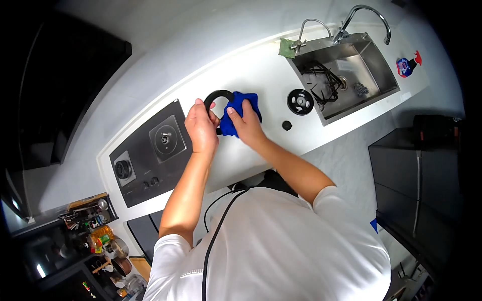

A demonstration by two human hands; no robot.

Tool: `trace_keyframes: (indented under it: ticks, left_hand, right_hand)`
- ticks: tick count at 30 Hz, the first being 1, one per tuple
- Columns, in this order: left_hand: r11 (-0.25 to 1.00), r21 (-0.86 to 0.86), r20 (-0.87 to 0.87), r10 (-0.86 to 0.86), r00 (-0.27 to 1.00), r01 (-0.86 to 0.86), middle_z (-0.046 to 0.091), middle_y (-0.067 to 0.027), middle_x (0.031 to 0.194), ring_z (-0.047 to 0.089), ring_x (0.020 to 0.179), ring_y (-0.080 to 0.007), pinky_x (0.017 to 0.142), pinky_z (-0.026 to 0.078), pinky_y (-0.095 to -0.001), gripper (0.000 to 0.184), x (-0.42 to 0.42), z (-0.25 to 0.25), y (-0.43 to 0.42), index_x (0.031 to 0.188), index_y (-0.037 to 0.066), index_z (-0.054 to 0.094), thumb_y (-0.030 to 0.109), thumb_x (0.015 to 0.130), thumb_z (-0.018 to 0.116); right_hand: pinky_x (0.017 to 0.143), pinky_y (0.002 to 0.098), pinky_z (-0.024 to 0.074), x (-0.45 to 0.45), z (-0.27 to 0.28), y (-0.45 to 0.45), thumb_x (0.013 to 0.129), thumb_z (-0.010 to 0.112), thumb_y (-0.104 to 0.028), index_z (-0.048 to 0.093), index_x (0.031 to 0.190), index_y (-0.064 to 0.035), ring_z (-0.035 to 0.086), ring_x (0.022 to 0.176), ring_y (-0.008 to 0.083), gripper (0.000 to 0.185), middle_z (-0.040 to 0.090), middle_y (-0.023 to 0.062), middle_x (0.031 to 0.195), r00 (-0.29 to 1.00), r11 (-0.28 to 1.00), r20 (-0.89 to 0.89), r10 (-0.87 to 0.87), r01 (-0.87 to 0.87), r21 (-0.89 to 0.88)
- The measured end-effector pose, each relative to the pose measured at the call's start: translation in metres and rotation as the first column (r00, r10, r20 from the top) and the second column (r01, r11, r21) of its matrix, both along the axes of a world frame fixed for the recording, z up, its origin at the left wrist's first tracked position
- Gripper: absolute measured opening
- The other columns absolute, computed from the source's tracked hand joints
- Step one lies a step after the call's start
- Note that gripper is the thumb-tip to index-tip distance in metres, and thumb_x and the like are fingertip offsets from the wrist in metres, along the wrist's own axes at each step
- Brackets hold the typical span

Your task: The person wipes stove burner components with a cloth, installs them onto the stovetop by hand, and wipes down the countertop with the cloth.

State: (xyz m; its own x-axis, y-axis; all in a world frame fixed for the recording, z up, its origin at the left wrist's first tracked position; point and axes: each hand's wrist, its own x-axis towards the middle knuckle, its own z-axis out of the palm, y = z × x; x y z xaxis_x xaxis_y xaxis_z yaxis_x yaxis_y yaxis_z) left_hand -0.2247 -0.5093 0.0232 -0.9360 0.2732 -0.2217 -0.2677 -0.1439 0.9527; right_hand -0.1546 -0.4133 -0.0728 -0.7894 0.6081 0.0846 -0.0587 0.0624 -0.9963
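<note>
My left hand (201, 125) is closed around the left side of a black ring-shaped stove part (219, 94), held up over the white counter (271, 145). A blue cloth (252, 100) wraps the right side of that ring, and my right hand (244, 123) presses it there with closed fingers. Part of the ring is hidden under the cloth and my fingers. To the right on the counter lie a round black burner part (300, 102) with several holes and a small black cap (286, 125).
At left is a dark gas cooktop (145, 175), its nearer burner (165, 140) uncovered. A steel sink (369, 62) at right holds black pan supports (326, 83) and a scouring ball (360, 89). A faucet (359, 10), green cloth (286, 48) and spray bottle (407, 66) stand around it.
</note>
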Motion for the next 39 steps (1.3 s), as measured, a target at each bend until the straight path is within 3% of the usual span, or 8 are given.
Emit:
trace_keyframes:
  ticks: [6,11,16,18,21,26,34,39]
  left_hand:
    - [0.851,-0.386,0.219,-0.289,0.932,0.355,0.047,0.0012,0.061,0.038,0.046,-0.0107,0.045,0.033,-0.0297,0.043,-0.018,0.017,-0.024,0.091,-0.002,0.067,0.034,0.111,0.055]
    - [0.987,-0.106,0.096,-0.113,0.989,0.123,0.045,0.0016,0.062,0.037,0.05,-0.011,0.051,0.034,-0.0285,0.046,-0.001,-0.001,-0.016,0.091,-0.002,0.066,0.036,0.113,0.053]
    - [0.989,0.101,0.054,0.103,0.993,-0.108,0.044,-0.0004,0.062,0.041,0.053,-0.0139,0.057,0.039,-0.0299,0.049,0.008,-0.018,-0.006,0.104,-0.005,0.062,0.04,0.115,0.047]
    - [0.993,0.116,0.036,0.026,0.999,-0.03,0.048,-0.0018,0.065,0.047,0.057,-0.0175,0.062,0.043,-0.0319,0.051,0.001,-0.027,-0.008,0.107,-0.005,0.063,0.043,0.116,0.044]
    - [0.96,0.069,0.155,-0.279,0.948,0.271,0.06,-0.0061,0.075,0.063,0.066,-0.0283,0.073,0.054,-0.0424,0.06,-0.014,-0.035,-0.042,0.113,-0.002,0.064,0.052,0.115,0.038]
    - [0.872,-0.161,0.202,-0.429,0.88,0.462,0.055,-0.001,0.067,0.054,0.056,-0.0128,0.057,0.051,-0.0292,0.056,-0.03,-0.006,-0.04,0.098,0.003,0.065,0.057,0.109,0.055]
    - [0.988,0.06,0.026,0.143,0.989,-0.145,0.042,0.0024,0.059,0.041,0.049,-0.0105,0.049,0.04,-0.0289,0.045,0.016,-0.044,0.006,0.09,0.007,0.058,0.047,0.11,0.059]
    - [0.991,0.114,0.084,0.059,0.995,-0.068,0.049,0.0,0.065,0.049,0.055,-0.0119,0.051,0.041,-0.0276,0.046,0.023,-0.071,-0.012,0.091,0.008,0.056,0.049,0.111,0.056]
  right_hand:
    - [0.086,0.0503,0.0537,-0.005,0.023,0.05,0.1,0.073,-0.037,0.058,0.124,-0.0007,0.067,0.102,0.0469,0.046,0.069,0.0231,0.11,0.89,0.721,0.082,0.449,-0.415,0.555]
    - [0.083,0.0417,0.0561,-0.014,0.003,0.016,0.104,0.07,-0.036,0.065,0.12,-0.0006,0.071,0.098,0.0317,0.039,0.072,0.0176,0.106,0.998,0.999,-0.063,-0.029,0.027,-0.039]
    - [0.081,0.0328,0.0563,-0.006,0.011,-0.032,0.107,0.067,-0.031,0.065,0.121,-0.001,0.068,0.093,0.0171,0.033,0.072,0.0069,0.104,0.97,0.486,0.135,-0.2,0.218,-0.846]
    - [0.081,0.0304,0.0561,-0.002,-0.003,-0.04,0.107,0.067,-0.028,0.065,0.12,-0.0014,0.067,0.091,0.015,0.03,0.071,0.0055,0.104,0.976,0.394,0.035,-0.216,0.12,-0.911]
    - [0.08,0.0335,0.0589,0.004,-0.01,0.003,0.104,0.071,-0.023,0.065,0.118,0.0008,0.07,0.091,0.0154,0.028,0.073,0.0082,0.105,0.997,0.819,-0.037,-0.065,0.032,-0.573]
    - [0.08,0.0345,0.0589,0.004,0.023,0.056,0.098,0.078,-0.023,0.064,0.121,-0.0015,0.073,0.091,0.0168,0.035,0.075,0.0098,0.1,0.946,0.939,0.026,0.323,-0.324,0.117]
    - [0.084,0.0347,0.0572,-0.01,-0.01,-0.027,0.103,0.071,-0.022,0.058,0.12,0.0027,0.068,0.097,0.0195,0.033,0.069,0.0138,0.107,0.926,0.833,0.161,-0.341,0.377,-0.406]
    - [0.079,0.033,0.0586,0.01,-0.013,-0.051,0.103,0.069,-0.016,0.057,0.125,0.0009,0.071,0.092,0.0221,0.03,0.066,0.0116,0.108,0.972,0.53,0.161,-0.173,0.229,-0.816]
